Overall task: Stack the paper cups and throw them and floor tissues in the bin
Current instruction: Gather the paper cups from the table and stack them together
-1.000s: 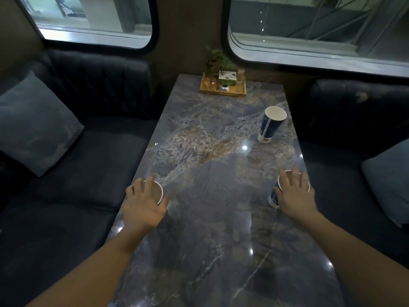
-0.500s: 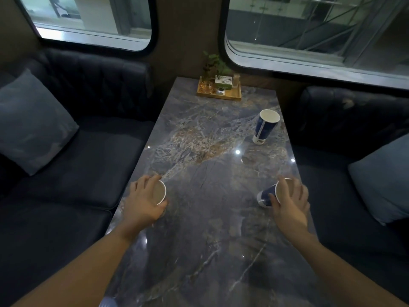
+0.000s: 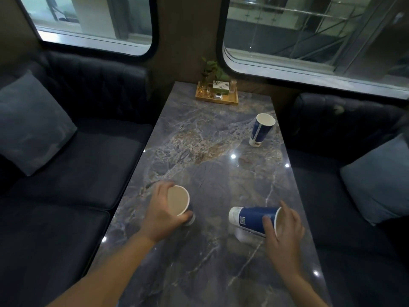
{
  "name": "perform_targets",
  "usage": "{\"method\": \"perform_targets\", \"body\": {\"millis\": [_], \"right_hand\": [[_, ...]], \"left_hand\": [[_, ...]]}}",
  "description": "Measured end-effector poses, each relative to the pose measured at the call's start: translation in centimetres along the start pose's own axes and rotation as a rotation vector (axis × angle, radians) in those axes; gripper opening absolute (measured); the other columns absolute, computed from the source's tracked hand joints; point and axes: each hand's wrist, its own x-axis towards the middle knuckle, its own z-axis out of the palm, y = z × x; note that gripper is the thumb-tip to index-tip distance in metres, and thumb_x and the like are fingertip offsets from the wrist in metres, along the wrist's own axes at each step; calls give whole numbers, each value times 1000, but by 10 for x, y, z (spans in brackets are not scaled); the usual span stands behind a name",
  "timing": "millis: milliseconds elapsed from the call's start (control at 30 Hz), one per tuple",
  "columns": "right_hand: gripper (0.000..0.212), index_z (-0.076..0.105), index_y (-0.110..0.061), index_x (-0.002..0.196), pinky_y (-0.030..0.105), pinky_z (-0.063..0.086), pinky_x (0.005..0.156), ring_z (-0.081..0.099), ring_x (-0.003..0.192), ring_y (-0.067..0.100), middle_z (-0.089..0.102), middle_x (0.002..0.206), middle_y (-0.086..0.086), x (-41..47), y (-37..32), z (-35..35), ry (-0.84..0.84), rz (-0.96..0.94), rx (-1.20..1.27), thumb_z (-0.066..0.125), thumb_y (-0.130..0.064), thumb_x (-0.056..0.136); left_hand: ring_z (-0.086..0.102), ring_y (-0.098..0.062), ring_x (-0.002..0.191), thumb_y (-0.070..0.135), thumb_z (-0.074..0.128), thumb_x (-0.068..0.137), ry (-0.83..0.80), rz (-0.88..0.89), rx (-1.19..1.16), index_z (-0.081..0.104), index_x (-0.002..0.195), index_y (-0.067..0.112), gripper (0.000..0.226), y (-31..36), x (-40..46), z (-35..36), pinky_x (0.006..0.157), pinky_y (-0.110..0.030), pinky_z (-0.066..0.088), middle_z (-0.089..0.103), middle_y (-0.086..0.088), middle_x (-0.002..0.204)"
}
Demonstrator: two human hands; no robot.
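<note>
Both hands are closed on cups. Left hand (image 3: 162, 214) wraps the near-left paper cup (image 3: 178, 203), which sits at about 9 o'clock from table centre, its mouth tilted toward the camera. Right hand (image 3: 284, 231) grips the near-right paper cup (image 3: 254, 219) at the rim end, at roughly 4 o'clock.

Change noted: a second ago both cups stood upright under flat hands; the right cup is now tipped on its side, base pointing toward 9 o'clock at the left cup, and both appear lifted or nearly so (contact with the marble table (image 3: 210, 165) cannot be confirmed). Judgement: nesting of the first pair is imminent.

Third paper cup (image 3: 261, 129) stands untouched at 1 o'clock, near the right table edge. Wooden tray (image 3: 215, 99) occupies 12 o'clock. Open tabletop lies between the hands; both held cups are close to the side edges. No bin or floor tissues in view.
</note>
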Motion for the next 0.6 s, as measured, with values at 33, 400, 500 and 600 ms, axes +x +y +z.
{"method": "perform_targets", "body": {"millis": [33, 400, 500, 600], "right_hand": [[62, 36, -25, 141, 33, 23, 101, 26, 133, 22, 34, 144, 5, -3, -3, -4, 2, -2, 23, 40, -49, 84], [57, 36, -38, 136, 31, 30, 98, 33, 122, 7, 34, 140, -7, -28, -25, -41, 38, 97, 304, 54, -44, 83], [56, 33, -55, 126, 32, 31, 102, 36, 126, 10, 34, 133, -16, -30, -29, -45, 55, 80, 315, 46, -57, 72], [49, 30, -72, 114, 35, 33, 105, 38, 128, 11, 35, 132, -17, -29, -36, -50, 52, 62, 334, 47, -58, 71]], "left_hand": [[40, -5, 103, 38, 85, 49, -11, 7, 0, 51, 120, 12, 83, 3, -1, 4, 93, 2, 22, 43, 2, 117], [47, -9, 120, 58, 85, 51, -251, 157, 67, 53, 130, 16, 95, 16, -17, 43, 102, -11, 28, 49, 5, 128], [51, -12, 120, 56, 83, 51, -275, 169, 37, 54, 130, 14, 93, 22, -19, 53, 106, -19, 35, 54, 2, 129], [54, -11, 116, 45, 83, 51, -268, 121, -3, 53, 131, 13, 92, 27, -22, 59, 101, -8, 32, 52, 8, 125]]}}
